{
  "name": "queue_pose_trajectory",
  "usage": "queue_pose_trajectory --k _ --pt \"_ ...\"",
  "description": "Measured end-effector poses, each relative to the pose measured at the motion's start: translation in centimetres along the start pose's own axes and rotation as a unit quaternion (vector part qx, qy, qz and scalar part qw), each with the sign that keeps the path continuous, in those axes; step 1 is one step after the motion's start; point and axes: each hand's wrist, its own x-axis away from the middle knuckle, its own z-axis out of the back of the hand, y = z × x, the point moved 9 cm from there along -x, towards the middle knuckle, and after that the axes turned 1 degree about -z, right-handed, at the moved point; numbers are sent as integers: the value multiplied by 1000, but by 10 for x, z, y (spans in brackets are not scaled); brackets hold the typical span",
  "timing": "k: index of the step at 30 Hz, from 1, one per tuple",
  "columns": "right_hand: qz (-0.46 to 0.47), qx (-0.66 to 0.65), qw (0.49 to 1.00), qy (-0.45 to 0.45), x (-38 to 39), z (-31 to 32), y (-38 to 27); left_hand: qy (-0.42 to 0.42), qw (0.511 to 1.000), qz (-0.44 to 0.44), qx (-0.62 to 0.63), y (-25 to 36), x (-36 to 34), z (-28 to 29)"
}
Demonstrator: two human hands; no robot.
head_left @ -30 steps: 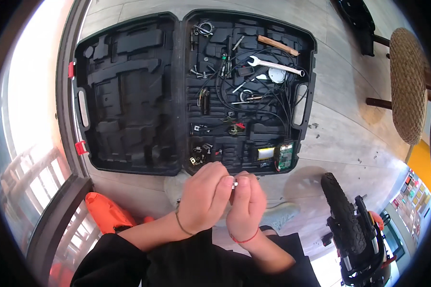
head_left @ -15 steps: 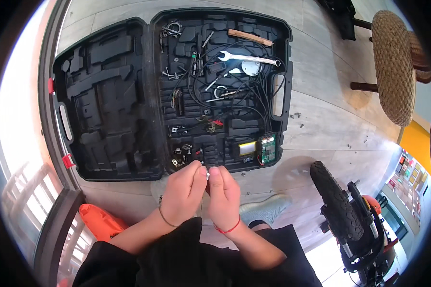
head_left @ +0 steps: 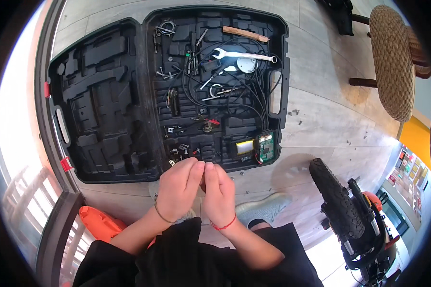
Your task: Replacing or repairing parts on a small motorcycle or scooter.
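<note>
My left hand and my right hand meet at the thumbs and fingertips, both closed; whatever they hold is hidden between them. Just beyond them lies an open black tool case. Its right half holds loose screws, a large silver wrench, a wooden strip, tangled black cables, a round white part, a green circuit board and a silver battery pack with yellow tape.
Small bits lie on the floor right of the case. A tyred wheel stands at lower right, a woven stool at upper right. An orange bag sits by the glass door frame at left. My shoe is below the case.
My view has shifted, so the scene sits further left. My thumbs have closed together, and the small silver piece seen between them earlier is now hidden.
</note>
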Motion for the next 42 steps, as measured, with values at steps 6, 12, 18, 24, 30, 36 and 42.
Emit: queue_pose_trajectory --k 6,12,18,24,30,36,42 --pt "7 43 999 -16 -1 8 8 -69 978 110 162 -12 4 -17" --pt "23 30 999 31 3 9 7 -45 986 90 135 -8 6 -19" --pt "38 31 997 54 -1 10 4 -10 995 37 97 -4 -1 -16" --pt "-57 -6 997 -58 -26 8 44 -106 985 65 118 -49 -14 -28" --pt "92 161 983 1 -56 30 21 -98 972 183 112 -84 -9 -6" --pt "112 333 936 -33 -96 -7 -14 -112 852 170 483 -72 -15 -10" --pt "111 513 847 -82 -94 -15 -3 -200 813 97 538 -34 -22 -13"
